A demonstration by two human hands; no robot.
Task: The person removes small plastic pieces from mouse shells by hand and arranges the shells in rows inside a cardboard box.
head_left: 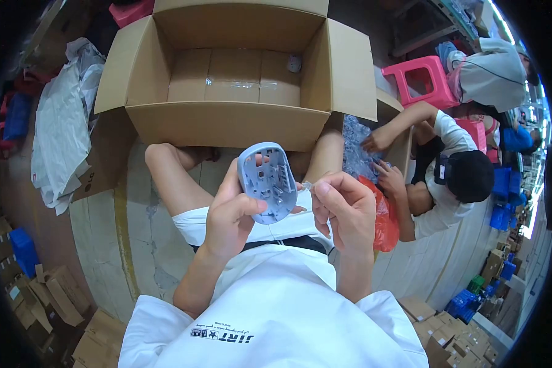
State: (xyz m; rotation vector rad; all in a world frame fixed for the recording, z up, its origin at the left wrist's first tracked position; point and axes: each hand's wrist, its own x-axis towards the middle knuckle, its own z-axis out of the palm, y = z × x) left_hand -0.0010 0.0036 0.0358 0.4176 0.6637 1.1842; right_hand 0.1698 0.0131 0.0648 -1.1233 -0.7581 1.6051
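Observation:
My left hand (227,218) grips a light blue-grey plastic housing (268,184), with the thumb on its lower inner edge. The hollow inside faces up and shows ribs, posts and small openings. Just right of the housing, my right hand (348,205) has thumb and forefinger pinched together. A tiny pale, translucent bit (307,186) shows at those fingertips, too small to name. Beyond my hands stands a large open cardboard box (227,119), with one small whitish piece (294,63) in its far right corner.
To the right, a co-worker (451,178) in a dark cap reaches into clear plastic bags (357,147) in another box. A red plastic bag (383,218) lies near my right hand. Pink stools (420,83) stand behind; a white plastic sheet (64,129) hangs at left.

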